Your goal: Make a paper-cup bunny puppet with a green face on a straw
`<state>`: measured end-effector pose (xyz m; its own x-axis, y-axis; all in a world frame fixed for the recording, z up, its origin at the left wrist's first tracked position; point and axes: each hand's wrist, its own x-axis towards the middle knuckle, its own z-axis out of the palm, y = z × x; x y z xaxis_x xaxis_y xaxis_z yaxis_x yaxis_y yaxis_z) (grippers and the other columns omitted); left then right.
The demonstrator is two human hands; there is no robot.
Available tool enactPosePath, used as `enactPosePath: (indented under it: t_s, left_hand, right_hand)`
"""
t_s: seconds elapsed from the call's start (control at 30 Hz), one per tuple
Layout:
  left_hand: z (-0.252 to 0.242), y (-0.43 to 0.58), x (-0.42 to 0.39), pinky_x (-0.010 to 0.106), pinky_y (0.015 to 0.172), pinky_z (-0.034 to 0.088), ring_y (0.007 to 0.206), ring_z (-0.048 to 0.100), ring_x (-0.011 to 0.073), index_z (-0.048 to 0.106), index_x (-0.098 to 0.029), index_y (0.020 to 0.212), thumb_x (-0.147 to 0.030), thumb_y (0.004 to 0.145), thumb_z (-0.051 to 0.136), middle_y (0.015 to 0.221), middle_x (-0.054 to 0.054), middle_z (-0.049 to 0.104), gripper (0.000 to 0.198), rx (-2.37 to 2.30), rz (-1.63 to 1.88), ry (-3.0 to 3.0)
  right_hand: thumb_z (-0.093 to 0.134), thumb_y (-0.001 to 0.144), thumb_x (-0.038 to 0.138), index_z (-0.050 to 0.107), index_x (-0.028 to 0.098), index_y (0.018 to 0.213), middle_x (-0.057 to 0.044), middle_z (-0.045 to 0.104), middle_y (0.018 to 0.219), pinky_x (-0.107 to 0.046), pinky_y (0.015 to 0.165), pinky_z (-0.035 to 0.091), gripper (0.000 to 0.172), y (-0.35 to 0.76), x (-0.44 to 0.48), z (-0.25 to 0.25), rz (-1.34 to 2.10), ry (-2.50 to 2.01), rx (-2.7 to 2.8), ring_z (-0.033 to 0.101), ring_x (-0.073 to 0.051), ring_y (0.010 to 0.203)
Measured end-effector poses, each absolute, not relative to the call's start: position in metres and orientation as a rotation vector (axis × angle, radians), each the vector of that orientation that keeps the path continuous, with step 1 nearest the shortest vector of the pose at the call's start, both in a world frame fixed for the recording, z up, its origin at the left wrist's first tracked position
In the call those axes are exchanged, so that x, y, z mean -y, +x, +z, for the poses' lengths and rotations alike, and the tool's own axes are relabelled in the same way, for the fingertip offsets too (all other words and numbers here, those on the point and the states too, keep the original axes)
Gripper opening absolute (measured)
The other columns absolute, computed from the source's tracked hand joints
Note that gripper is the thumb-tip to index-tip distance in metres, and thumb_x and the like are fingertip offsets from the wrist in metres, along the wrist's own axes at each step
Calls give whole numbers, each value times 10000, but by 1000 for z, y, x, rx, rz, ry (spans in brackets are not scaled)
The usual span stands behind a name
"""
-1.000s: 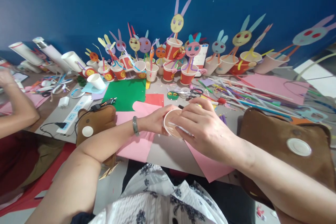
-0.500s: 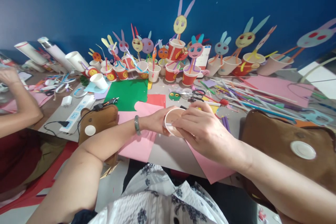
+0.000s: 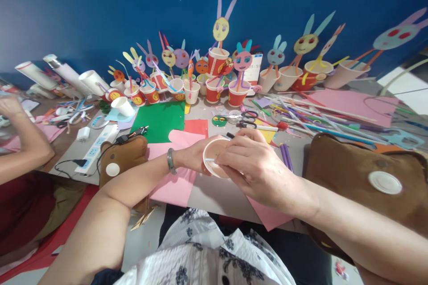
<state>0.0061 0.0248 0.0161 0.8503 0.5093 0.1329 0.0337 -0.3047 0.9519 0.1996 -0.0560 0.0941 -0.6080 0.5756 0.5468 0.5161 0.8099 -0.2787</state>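
Note:
My left hand [image 3: 194, 155] is closed around the side of a white paper cup [image 3: 206, 171], whose round opening is tilted up towards me. Over the cup's right edge, my right hand [image 3: 252, 160] is pinched, with its fingertips down inside the round rim. A slim thing with a dark end [image 3: 230, 135] sticks out behind the right fingers; the rest of it is hidden. Inside the cup a short white strip [image 3: 210, 159] shows beside the right fingertips. Pink paper [image 3: 172, 182] lies on the table below the left wrist.
Rabbit-faced paper cups [image 3: 238, 97] line the blue wall. Scissors [image 3: 247, 118] and purple sticks [image 3: 286, 158] lie beyond my hands. Brown cushions [image 3: 354, 191] flank me, with a power strip [image 3: 98, 147] at left. Another person's arm [image 3: 25, 138] rests at far left.
The cup and both hands have shifted slightly left in view, and the white strip inside the cup shows more plainly. Both hands keep their grip.

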Motion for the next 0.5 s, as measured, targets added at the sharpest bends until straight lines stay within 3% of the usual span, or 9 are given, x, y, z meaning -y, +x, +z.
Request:
enactPosePath:
  t_s: [0.5]
  left_hand:
    - [18,5,-24,442,989,530,1065,654,267,531,-225,1226,-439,543,889,1147,63,668,800,-406,504,1817]
  right_hand:
    - [473,921,65,597,196,789,-21,620,725,-368,837,355,224,201,60,103,215,-779,2357,531,-157,710]
